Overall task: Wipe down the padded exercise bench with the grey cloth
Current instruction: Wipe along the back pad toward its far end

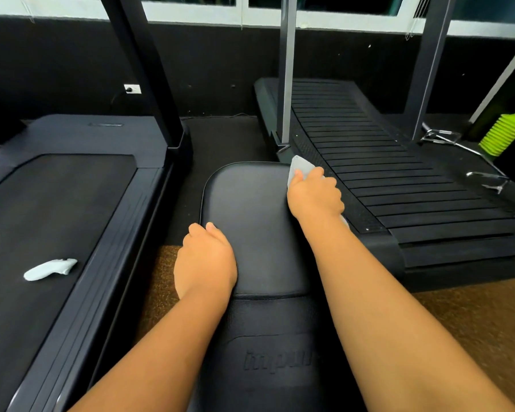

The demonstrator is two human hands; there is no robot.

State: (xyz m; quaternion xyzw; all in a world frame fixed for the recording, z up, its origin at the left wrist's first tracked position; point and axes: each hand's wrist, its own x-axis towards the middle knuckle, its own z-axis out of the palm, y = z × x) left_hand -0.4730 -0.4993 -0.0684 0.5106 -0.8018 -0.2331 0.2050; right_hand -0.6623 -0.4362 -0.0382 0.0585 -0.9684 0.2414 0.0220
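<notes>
the right hand (314, 193) grips the grey cloth (300, 167), fingers curled round it, at the far right edge of the padded exercise bench (250, 209); one corner of the cloth sticks up past the fingertips and a small part shows below the wrist. the left hand (205, 260) rests on the near left edge of the same pad with fingers curled over the side, holding nothing else. the bench runs lengthwise away from the viewer between two machines. risk 1: the cloth is bunched and sits at the pad's border, so a stroke may clean only a narrow strip and leave the centre of the pad untouched. risk 2: the cloth hangs partly off the edge, just beside the slatted treadmill (399, 162); a wide sweep could drag it onto the slats or let it slip from the grip. risk 3: if the left hand stays in place, the area under it is likely to be missed. count: one bench with two pad sections visible, one cloth, two hands, two treadmills (one slatted, one flat-belt treadmill (51, 203)), one white handheld controller (49, 269) lying on the flat belt, one wall socket (132, 89).
</notes>
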